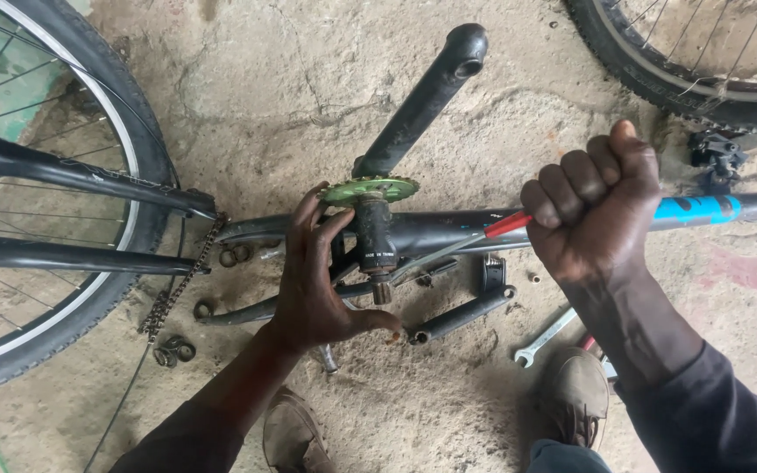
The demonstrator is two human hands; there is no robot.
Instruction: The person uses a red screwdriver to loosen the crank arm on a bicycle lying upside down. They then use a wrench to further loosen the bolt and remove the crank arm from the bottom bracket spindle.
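While the right hand (590, 206) makes a tight fist, most of the red-handled tool (492, 232) hides inside. The left hand (317, 280) spreads around the dirty crank axle (374, 241) mid-frame. Above sits a round, spiky green chainring (370, 188).

Chainring (369, 188) atop the bottom bracket (376, 238), wrench (543, 337) on floor (413, 403) right, chain (177, 285) left.

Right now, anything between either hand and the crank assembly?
Nothing visible. The left hand already rests against the bottom bracket spindle below the green chainring. The right hand grips a red-handled tool whose shaft reaches toward the spindle.
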